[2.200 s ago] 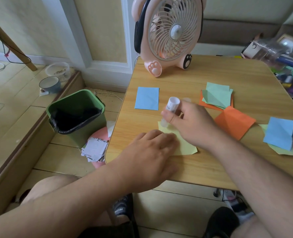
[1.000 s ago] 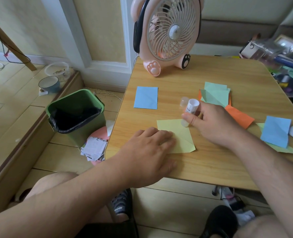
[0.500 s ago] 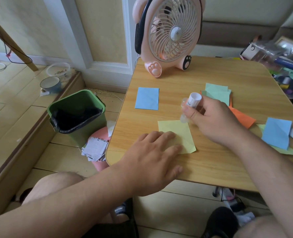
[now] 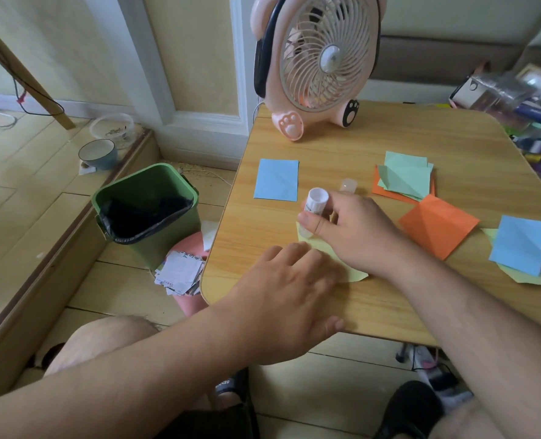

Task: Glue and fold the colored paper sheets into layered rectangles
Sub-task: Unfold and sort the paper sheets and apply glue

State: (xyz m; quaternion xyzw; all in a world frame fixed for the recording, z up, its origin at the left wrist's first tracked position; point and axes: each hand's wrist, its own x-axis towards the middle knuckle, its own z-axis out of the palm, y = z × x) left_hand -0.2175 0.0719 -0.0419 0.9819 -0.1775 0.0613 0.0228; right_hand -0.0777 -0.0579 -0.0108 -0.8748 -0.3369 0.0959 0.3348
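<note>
Mostly hidden under both hands, the yellow paper sheet (image 4: 356, 274) lies on the surface (image 4: 389, 147). Left hand (image 4: 289, 299) presses it flat-fingered; right hand (image 4: 354, 231) grips the glue stick (image 4: 316, 201), tip down on the sheet.

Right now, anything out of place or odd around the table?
Two things. The glue stick's clear cap sits loose on the table, off the glue stick in the right hand. On the floor, paper scraps lie piled beside the green bin, not in it.
</note>
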